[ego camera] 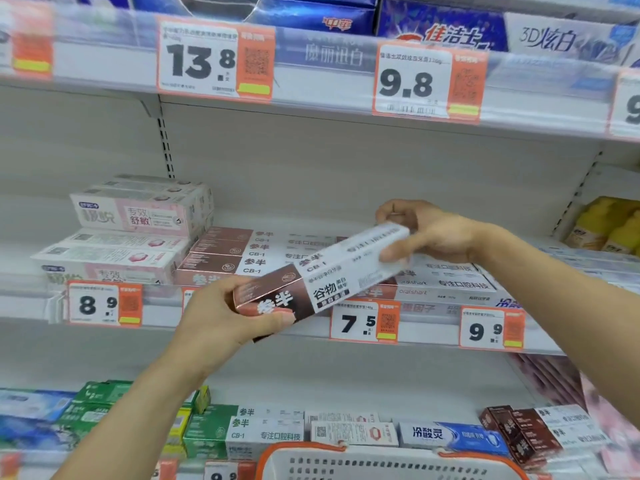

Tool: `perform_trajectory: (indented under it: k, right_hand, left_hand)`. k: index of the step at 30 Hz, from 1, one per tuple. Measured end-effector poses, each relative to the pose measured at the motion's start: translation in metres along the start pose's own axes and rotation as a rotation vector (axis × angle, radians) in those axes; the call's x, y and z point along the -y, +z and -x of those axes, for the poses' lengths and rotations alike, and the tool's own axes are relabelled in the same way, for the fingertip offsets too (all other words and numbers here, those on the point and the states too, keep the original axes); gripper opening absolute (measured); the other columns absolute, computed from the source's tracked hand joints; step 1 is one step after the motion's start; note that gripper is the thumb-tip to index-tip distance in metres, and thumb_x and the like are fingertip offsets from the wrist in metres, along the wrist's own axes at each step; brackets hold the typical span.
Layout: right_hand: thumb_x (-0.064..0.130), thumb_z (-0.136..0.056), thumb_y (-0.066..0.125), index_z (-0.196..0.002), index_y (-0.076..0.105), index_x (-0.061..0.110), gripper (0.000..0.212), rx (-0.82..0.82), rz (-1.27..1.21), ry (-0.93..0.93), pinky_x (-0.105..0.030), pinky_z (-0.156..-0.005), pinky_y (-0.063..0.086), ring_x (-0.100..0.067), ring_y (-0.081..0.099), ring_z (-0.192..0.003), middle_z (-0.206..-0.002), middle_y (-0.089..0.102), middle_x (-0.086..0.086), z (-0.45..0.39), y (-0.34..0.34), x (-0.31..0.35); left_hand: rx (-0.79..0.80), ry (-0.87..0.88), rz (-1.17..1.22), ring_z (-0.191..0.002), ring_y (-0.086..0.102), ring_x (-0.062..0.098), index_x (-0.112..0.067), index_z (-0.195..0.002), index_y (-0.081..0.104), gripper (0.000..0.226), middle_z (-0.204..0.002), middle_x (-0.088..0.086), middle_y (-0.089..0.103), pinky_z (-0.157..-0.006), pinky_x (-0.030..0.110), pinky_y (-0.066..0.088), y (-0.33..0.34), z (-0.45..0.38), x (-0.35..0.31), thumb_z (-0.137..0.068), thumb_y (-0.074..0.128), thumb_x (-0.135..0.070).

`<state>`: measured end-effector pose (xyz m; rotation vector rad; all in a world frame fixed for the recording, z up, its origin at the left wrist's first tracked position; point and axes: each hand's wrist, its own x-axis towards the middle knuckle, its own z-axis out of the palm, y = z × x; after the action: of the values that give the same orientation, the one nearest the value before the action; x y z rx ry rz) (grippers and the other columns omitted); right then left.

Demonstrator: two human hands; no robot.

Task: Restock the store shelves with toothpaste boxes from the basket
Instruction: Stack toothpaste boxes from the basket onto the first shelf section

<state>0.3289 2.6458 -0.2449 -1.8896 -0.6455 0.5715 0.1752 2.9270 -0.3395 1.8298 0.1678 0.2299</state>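
— What's the person holding up there?

— One toothpaste box [322, 277], brown at one end and white along the rest. Both hands are on it. The left hand [221, 315] grips the brown end, fingers curled under and thumb across the front. The right hand [420, 230] pinches the white end, fingers bent over the top edge and thumb underneath.

— Is it level?

— No, tilted: the brown end sits lower and nearer the person, the white end rises towards the right. It's in the air in front of the middle shelf [242, 325], not resting on anything.

— What's behind it?

— A row of matching brown-and-white boxes [242, 252] lying flat on that shelf, stacked a few high. To their left there's a pile of pink-and-white boxes [138, 216]. Along the shelf edge hang price tags; the 7.5 tag [363, 322] is just below the held box.

— And the basket?

— Only its white rim with orange trim [388, 460] shows at the bottom of the view, below the hands. I can't tell what's inside it. Behind it the lower shelf carries green boxes [104, 407], blue ones and more brown ones.
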Motion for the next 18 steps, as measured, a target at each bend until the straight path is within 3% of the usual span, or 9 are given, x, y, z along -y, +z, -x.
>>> perform_trajectory:
  k: [2,4,7,10,13,15,18]
  right_hand:
    - [0.007,-0.063,0.093,-0.113,0.059,0.016,0.060,-0.022,0.339,-0.040,-0.035,-0.082,0.059,-0.023,0.069,-0.099,-0.104,0.072,-0.004,0.004,0.005,0.006]
    - [0.022,-0.063,0.094,-0.113,0.066,0.022,0.058,-0.074,0.524,-0.154,-0.027,-0.082,0.057,-0.013,0.069,-0.096,-0.105,0.072,0.006,0.003,0.017,0.009]
    - [0.034,-0.064,0.089,-0.112,0.072,0.024,0.052,-0.197,0.521,-0.271,-0.016,-0.083,0.052,-0.004,0.068,-0.099,-0.109,0.072,0.014,0.000,0.025,0.013]
    - [0.035,-0.070,0.087,-0.113,0.069,0.031,0.047,-0.392,0.563,-0.308,-0.012,-0.088,0.050,0.002,0.065,-0.101,-0.115,0.067,0.018,-0.013,0.017,0.015]
    - [0.029,-0.076,0.086,-0.118,0.067,0.028,0.046,-0.531,0.509,-0.233,-0.010,-0.072,0.054,-0.006,0.064,-0.099,-0.119,0.062,0.011,-0.044,0.016,0.013]
    - [0.028,-0.077,0.085,-0.122,0.066,0.024,0.049,-0.580,0.458,-0.170,-0.012,-0.061,0.055,-0.011,0.064,-0.093,-0.121,0.060,0.008,-0.072,0.019,0.010]
    - [0.024,-0.079,0.084,-0.126,0.065,0.014,0.052,-0.574,0.446,-0.164,-0.014,-0.072,0.052,-0.016,0.062,-0.106,-0.126,0.062,0.002,-0.114,0.027,0.003]
  left_hand:
    - [-0.079,0.063,0.054,-0.080,0.074,0.009,-0.021,-0.104,0.071,0.059,-0.090,-0.007,0.078,-0.072,0.028,0.059,-0.003,0.002,-0.002,-0.050,0.093,-0.025]
    - [-0.171,0.153,0.062,-0.085,0.073,0.009,-0.025,-0.109,0.068,0.063,-0.094,-0.009,0.077,-0.071,0.031,0.060,-0.003,0.004,-0.003,-0.051,0.095,-0.026]
    - [-0.381,0.210,0.048,-0.099,0.064,0.002,-0.029,-0.124,0.055,0.071,-0.108,-0.013,0.069,-0.077,0.014,0.049,0.001,0.002,0.000,-0.064,0.092,-0.024]
    - [-0.530,0.287,-0.126,-0.118,0.052,0.009,-0.022,-0.137,0.043,0.071,-0.128,-0.006,0.054,-0.101,0.030,0.044,0.005,-0.004,0.009,-0.078,0.082,-0.023]
    - [-0.511,0.419,-0.309,-0.126,0.043,0.015,-0.016,-0.134,0.051,0.050,-0.130,-0.004,0.050,-0.108,0.040,0.038,0.014,-0.014,0.014,-0.087,0.066,-0.021]
    - [-0.483,0.471,-0.468,-0.136,0.038,0.023,-0.015,-0.136,0.052,0.051,-0.137,0.001,0.051,-0.113,0.047,0.033,0.026,-0.024,0.017,-0.087,0.057,-0.029]
    - [-0.423,0.486,-0.735,-0.151,0.021,0.030,-0.022,-0.144,0.048,0.056,-0.155,0.004,0.041,-0.121,0.050,0.013,0.045,-0.033,0.022,-0.093,0.046,-0.043]
